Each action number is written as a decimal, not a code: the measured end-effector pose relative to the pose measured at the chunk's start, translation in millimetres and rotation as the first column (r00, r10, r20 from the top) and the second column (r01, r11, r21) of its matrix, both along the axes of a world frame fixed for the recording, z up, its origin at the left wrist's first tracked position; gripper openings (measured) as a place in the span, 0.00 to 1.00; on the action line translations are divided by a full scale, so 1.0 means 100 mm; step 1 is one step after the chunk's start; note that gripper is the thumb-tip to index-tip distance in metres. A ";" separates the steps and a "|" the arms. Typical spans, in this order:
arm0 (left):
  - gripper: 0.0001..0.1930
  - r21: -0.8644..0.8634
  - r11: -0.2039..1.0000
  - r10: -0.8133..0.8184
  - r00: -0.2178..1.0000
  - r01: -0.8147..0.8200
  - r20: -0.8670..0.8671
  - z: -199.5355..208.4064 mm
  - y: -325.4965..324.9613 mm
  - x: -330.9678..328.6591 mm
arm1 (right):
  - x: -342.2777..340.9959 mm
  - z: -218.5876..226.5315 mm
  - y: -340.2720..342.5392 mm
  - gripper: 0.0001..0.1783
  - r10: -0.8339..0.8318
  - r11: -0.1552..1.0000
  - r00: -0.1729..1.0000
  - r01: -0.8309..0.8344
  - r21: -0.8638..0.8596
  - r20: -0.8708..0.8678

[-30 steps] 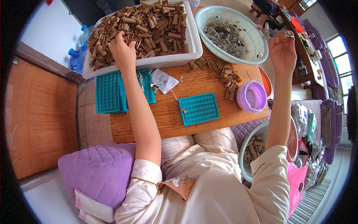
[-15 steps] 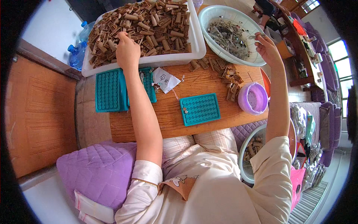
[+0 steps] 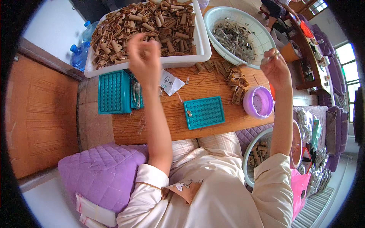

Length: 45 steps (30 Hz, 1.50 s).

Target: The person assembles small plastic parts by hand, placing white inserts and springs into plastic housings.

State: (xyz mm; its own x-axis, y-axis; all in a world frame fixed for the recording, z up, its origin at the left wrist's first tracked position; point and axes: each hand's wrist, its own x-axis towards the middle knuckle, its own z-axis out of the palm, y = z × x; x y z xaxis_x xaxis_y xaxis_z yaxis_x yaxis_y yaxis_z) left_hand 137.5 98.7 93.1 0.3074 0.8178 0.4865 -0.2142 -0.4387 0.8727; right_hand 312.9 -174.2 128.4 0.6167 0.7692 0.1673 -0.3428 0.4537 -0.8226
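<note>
My left hand [image 3: 145, 57], smeared by motion, is over the front rim of a white bin [image 3: 205, 51] heaped with brown plastic pieces [image 3: 148, 26]; whether it holds one is hidden by the blur. Beside the near right rim of a pale green basin [image 3: 262, 38], my right hand [image 3: 277, 70] is closed, a small shiny piece [image 3: 271, 57] pinched at its fingertips. Inside the basin lies a tangled pile of small clear and metallic pieces [image 3: 234, 38]. A teal tray [image 3: 205, 113] with rows of round pockets lies on the table, two small round discs at its left edge.
More teal trays [image 3: 113, 92] are stacked at the left, by a white paper scrap [image 3: 171, 82]. Loose brown pieces and a purple round container [image 3: 258, 102] stand on the wooden table [image 3: 159, 125] at right. A basket [image 3: 249, 163] is beside my right leg. Another person [image 3: 272, 11] sits beyond.
My left hand has lifted off the brown pieces and come right and toward me. My right hand has drawn back from over the basin, with the small piece still pinched.
</note>
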 end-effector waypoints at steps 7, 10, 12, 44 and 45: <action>0.24 -0.301 0.544 -0.794 0.596 0.783 0.116 -0.18 -1.28 -0.43 | -0.83 0.01 -0.01 0.13 0.180 0.951 0.974 -0.138 -0.278 0.134; 0.20 -0.430 0.424 -0.799 0.553 0.797 0.237 -0.23 -1.32 -0.58 | -1.07 0.04 -0.01 0.13 0.182 0.931 0.977 -0.136 -0.339 0.108; 0.16 -0.459 0.444 -0.769 0.590 0.770 0.246 -0.25 -1.34 -0.64 | -1.20 0.04 0.01 0.11 0.105 0.956 0.985 -0.062 -0.286 0.138; 0.27 0.312 0.827 -0.510 0.858 0.468 0.065 -0.48 -1.34 -0.93 | -2.35 -0.19 0.22 0.11 -0.227 0.608 0.421 0.765 -0.210 0.878; 0.27 0.310 0.825 -0.513 0.856 0.472 0.064 -0.49 -1.35 -0.92 | -2.36 -0.19 0.22 0.10 -0.229 0.617 0.437 0.756 -0.217 0.870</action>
